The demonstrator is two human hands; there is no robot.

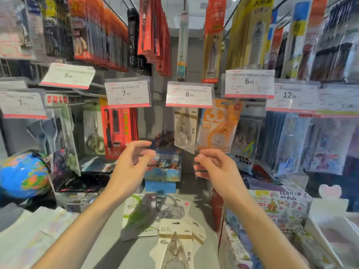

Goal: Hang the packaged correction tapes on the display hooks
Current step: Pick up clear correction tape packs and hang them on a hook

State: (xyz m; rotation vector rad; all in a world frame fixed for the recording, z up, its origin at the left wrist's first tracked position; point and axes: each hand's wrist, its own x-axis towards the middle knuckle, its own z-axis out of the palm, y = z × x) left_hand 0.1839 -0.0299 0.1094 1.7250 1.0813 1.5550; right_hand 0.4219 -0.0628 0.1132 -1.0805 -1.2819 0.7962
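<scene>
Two hanging packs [186, 129] point down; left hand [132, 164] released, right hand [215, 166] unclear.

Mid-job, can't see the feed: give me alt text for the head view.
Both hands are raised before the display hooks: the right hand touches the bottom of an orange correction tape pack hanging beside a clear pack under the 8.00 price tag; the left hand holds nothing. More packs lie on the counter below.
</scene>
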